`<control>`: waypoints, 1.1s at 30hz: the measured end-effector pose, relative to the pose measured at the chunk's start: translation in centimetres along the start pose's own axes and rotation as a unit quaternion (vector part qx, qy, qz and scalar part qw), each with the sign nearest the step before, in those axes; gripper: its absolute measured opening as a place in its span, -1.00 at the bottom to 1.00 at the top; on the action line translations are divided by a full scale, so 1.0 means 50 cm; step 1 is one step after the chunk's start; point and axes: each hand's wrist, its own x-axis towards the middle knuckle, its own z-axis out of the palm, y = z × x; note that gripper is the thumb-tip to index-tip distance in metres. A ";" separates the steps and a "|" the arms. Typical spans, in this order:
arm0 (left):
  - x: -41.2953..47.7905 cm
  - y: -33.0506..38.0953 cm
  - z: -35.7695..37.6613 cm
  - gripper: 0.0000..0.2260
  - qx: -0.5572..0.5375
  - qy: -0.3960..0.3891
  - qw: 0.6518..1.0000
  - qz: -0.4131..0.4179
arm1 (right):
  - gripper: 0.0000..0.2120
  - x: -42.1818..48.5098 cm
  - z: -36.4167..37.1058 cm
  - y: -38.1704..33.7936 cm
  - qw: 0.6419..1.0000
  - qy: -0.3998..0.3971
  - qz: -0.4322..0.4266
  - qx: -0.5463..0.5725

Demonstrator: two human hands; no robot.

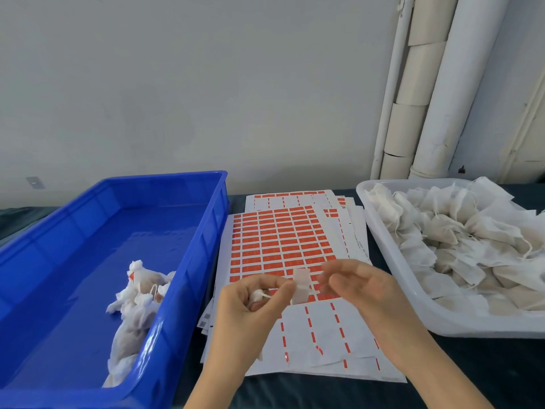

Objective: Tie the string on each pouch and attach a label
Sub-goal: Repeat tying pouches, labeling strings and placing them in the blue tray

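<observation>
- The fingers (283, 286) of the left hand (250, 305) are curled in tight: thumb and forefinger pinch the near edge of a pale rectangular label (300, 286), and the rest bunch a small white fabric pouch (256, 296) against the palm
- A thin white string (267, 296) runs sideways from the bunched pouch toward the label
- The right hand (362, 287) has its fingers loosely curled just beside the label's far edge; they are blurred, so I cannot tell whether they pinch it or hang just off it
- Step in hand, as I judge it: putting the label on the string, with the tying apparently done for this pouch
- The next move likely calls for folding the label over the string and pressing both halves flat, edges matched
- The label's long axis stands near upright in the view, crosswise to the string, pale face toward the camera
- All this is held in the air above white sheets of orange stickers (280, 240) lying on the dark tabletop (442, 373)
- A blue plastic crate (206, 231) on the left holds a few pouches, one showing an orange tag; a translucent white tray (383, 243) on the right holds a heap of pouches
</observation>
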 end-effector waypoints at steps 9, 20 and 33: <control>-0.005 0.005 0.008 -0.81 -0.003 -0.003 1.000 -0.024 | -0.69 -0.008 0.021 0.006 0.993 -0.001 -0.079 -0.092; -0.007 0.010 0.007 -0.92 0.029 0.003 0.999 -0.033 | -0.77 -0.007 0.009 0.005 0.996 -0.044 -0.059 -0.049; -0.013 0.027 -0.002 -0.64 -0.048 -0.091 0.990 -0.101 | -0.92 0.000 0.011 -0.006 0.992 -0.015 -0.076 -0.099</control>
